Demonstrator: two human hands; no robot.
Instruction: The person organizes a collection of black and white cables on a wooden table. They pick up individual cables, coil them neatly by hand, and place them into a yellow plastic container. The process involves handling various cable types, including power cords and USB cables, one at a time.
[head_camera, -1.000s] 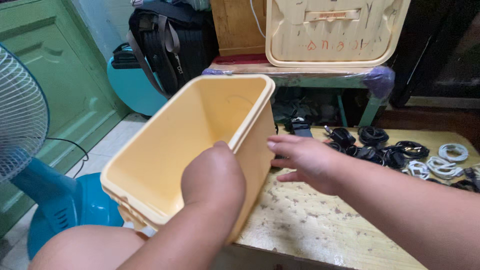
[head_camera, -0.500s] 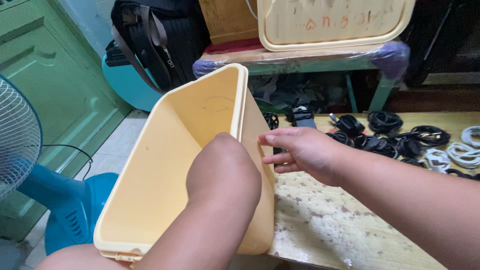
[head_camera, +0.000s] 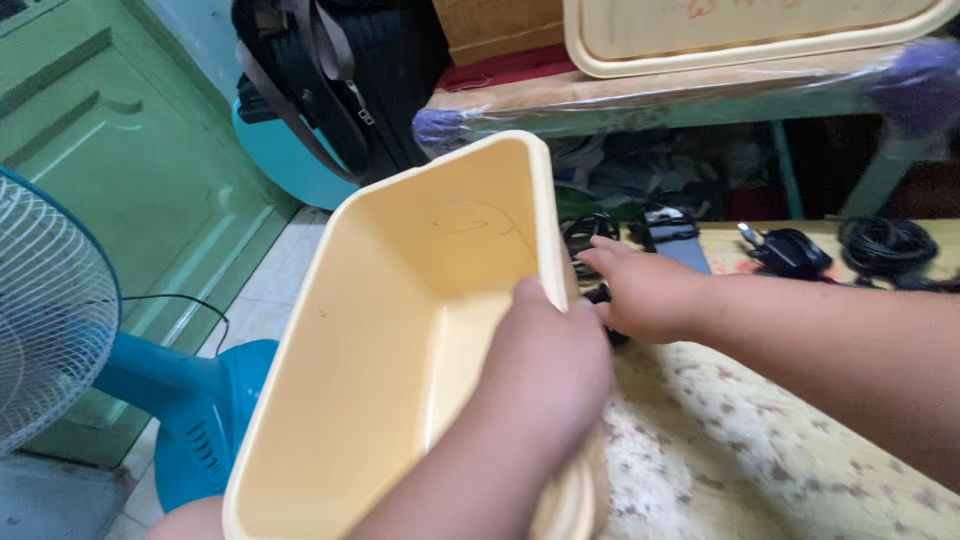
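Observation:
My left hand (head_camera: 545, 375) grips the right rim of an empty pale yellow plastic tub (head_camera: 390, 350), which is tilted with its opening towards me, at the left edge of a worn patterned table (head_camera: 760, 450). My right hand (head_camera: 645, 290) lies just right of the tub's rim, fingers spread and pointing left, resting on small black cables at the tub's side. Whether it grasps one of them is hidden. Coiled black cables (head_camera: 885, 245) and a black charger (head_camera: 790, 252) lie further back on the table.
A blue standing fan (head_camera: 60, 310) is at the left on the tiled floor. A green door (head_camera: 130, 170) is behind it. A bench (head_camera: 680, 95) wrapped in plastic holds a yellow lid (head_camera: 750, 35); a black bag (head_camera: 340, 80) stands beside it.
The tub has tipped further upright and shifted right in view. My right hand has moved down to the cables beside the tub. The view has dropped closer.

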